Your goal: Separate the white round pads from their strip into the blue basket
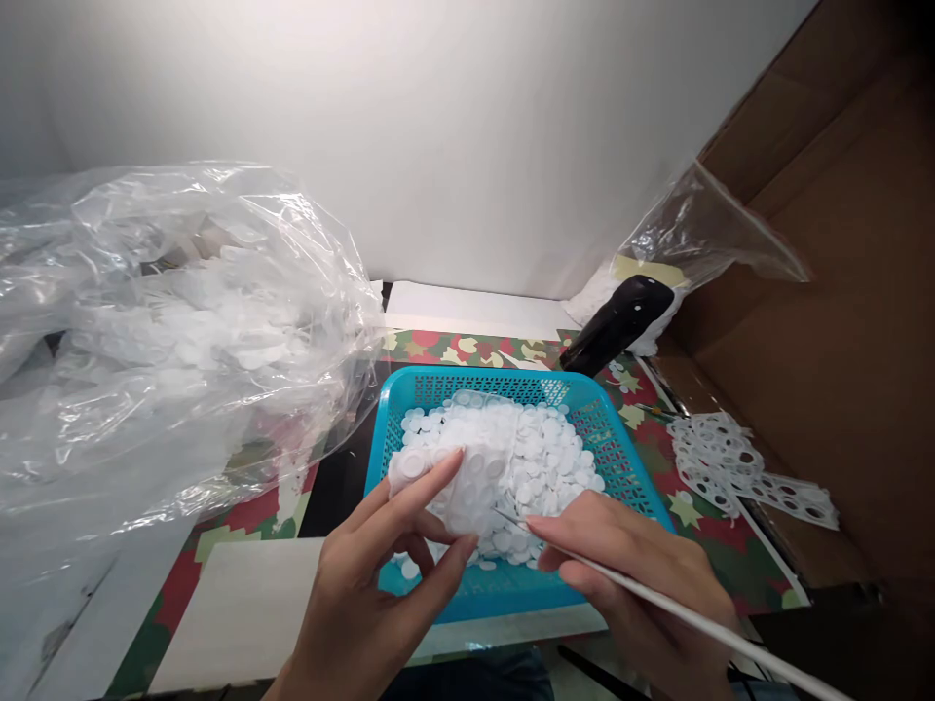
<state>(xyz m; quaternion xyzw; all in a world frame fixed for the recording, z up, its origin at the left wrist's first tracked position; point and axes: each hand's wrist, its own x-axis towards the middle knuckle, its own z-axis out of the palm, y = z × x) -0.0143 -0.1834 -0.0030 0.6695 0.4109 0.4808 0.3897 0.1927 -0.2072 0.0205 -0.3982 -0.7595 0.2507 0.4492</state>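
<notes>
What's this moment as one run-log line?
left hand: pinches white disc sheet | right hand: holds thin white stick, tip at sheet | below: blue plastic basket of white discs

White discs (541, 458) and a white rod (657, 596) are being shown against a turquoise lattice-patterned basket (617, 453); the bench (438, 346) is being covered in red, green and cream camouflage.

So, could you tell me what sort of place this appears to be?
Likely a small piecework bench: a blue basket heaped with white discs, punched-out sheet scraps beside it, and a large clear bag of white material. The left hand holds a disc sheet, the right hand a thin stick.
</notes>
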